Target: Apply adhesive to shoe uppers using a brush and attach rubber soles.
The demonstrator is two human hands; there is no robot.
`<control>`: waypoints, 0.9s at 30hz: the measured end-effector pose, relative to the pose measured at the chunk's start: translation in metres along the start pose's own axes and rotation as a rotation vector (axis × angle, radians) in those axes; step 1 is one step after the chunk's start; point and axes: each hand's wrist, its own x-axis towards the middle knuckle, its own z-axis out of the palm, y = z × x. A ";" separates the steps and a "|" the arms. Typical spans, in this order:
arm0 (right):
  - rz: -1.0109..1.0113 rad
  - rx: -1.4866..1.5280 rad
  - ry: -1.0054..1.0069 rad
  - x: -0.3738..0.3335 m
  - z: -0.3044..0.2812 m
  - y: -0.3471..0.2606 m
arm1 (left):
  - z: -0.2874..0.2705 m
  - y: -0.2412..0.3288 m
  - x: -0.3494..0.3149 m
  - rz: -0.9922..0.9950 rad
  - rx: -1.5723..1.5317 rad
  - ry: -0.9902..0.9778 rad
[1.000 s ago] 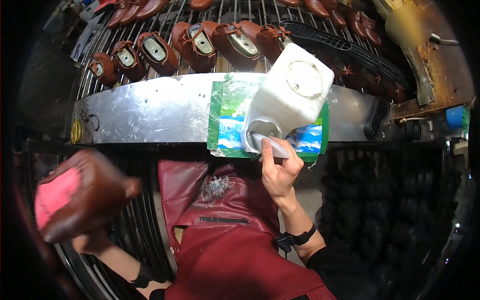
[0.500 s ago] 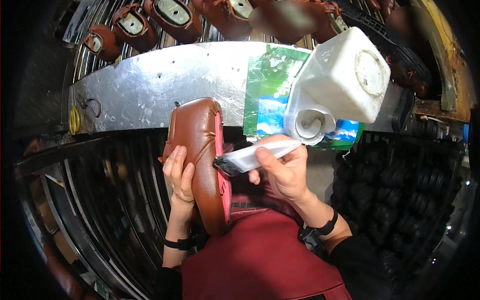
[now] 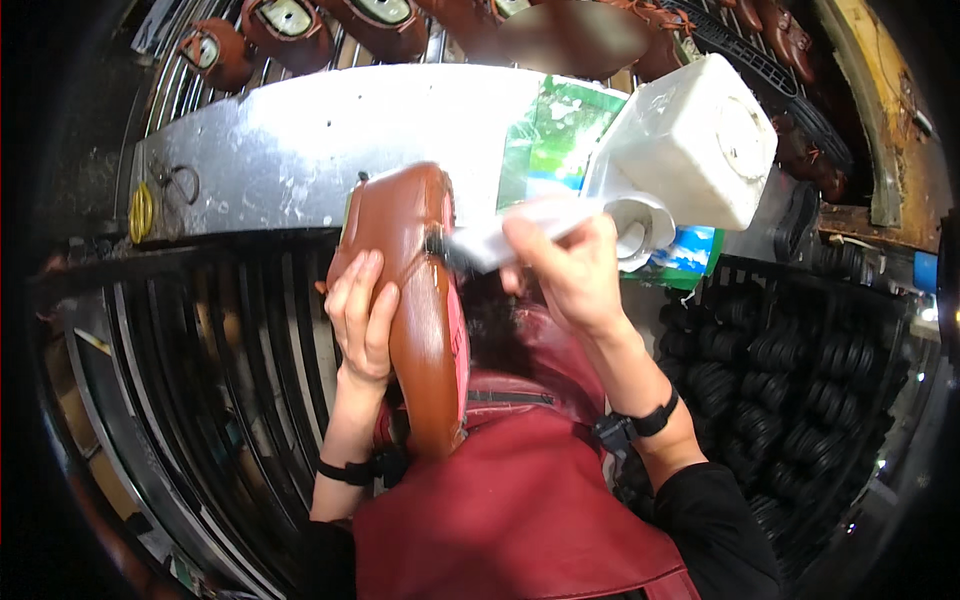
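A brown leather shoe upper point(image 3: 405, 215) stands on end in front of me, with a pinkish-red band along its right edge. My left hand point(image 3: 362, 315) grips it from the left, fingers laid over the leather. My right hand point(image 3: 575, 265) is closed round the white handle of a brush point(image 3: 490, 240), which is smeared by motion. The brush's dark bristles touch the shoe at its right edge. Just beyond my right hand, a white plastic jug point(image 3: 690, 145) lies tilted, its round cut opening facing me.
A metal bench point(image 3: 330, 130) spans the front, with yellow-handled scissors point(image 3: 142, 212) at its left end. Under the jug lies a green and blue sheet point(image 3: 560, 130). More brown shoes point(image 3: 290, 35) line the rollers behind. Black soles point(image 3: 790, 380) are stacked at right.
The brush in my right hand has moved up along the shoe's right edge, away from me. My left hand keeps its hold on the shoe. The whole view has shifted slightly.
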 end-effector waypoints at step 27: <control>-0.554 -0.408 -0.357 -0.090 0.011 -0.101 | -0.013 0.025 0.088 -0.200 0.037 -0.198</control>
